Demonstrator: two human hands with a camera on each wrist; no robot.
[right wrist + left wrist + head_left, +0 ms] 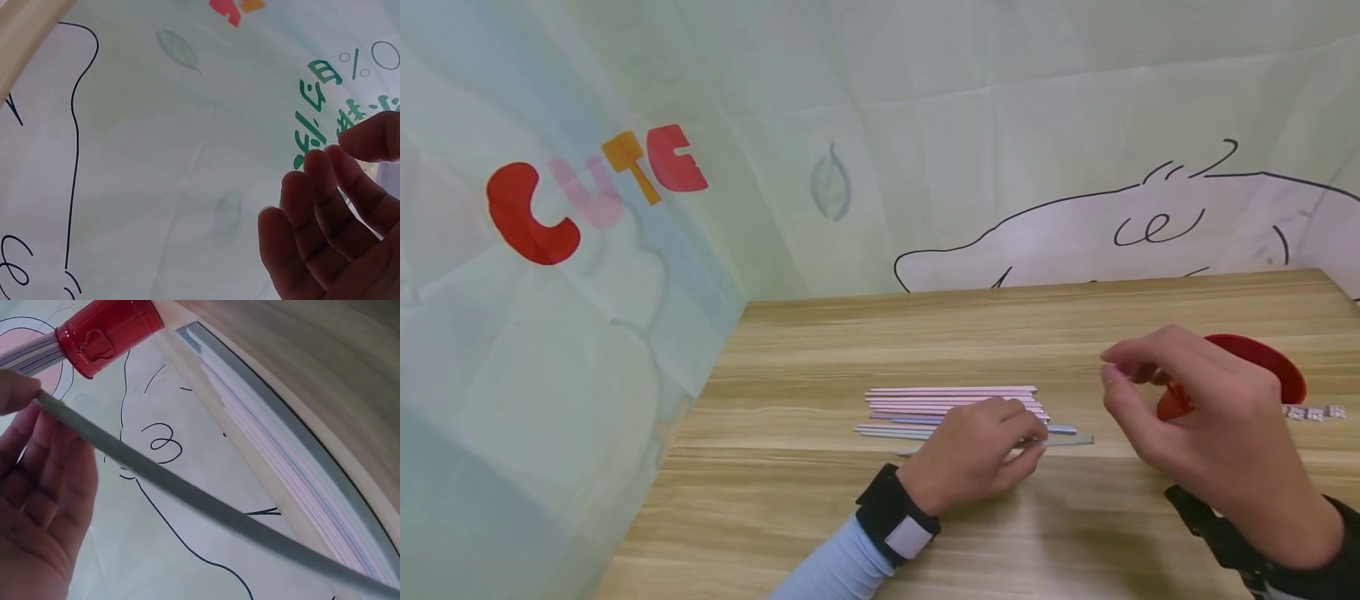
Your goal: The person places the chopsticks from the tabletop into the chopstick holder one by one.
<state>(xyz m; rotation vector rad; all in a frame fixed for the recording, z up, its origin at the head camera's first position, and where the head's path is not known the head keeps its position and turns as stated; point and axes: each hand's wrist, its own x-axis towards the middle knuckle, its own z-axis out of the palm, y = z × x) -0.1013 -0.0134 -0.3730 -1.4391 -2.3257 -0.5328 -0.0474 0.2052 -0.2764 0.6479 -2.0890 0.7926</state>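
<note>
My left hand pinches one end of a thin grey-green stick between thumb and forefinger. In the head view that hand lies low over a row of slim pink, blue and pale green sticks on the table, hiding part of them. To the right, my right hand is raised, its fingers loosely bent and the thumb tip close to the forefinger. Nothing shows between its fingers in the right wrist view. Behind it, partly hidden, is a red bucket, which holds several more sticks in the left wrist view.
A short row of small glittering squares shows right of my right hand; I cannot tell what it belongs to. The wood-grain table ends at a printed cloth behind and at the left, with coloured letters and line drawings.
</note>
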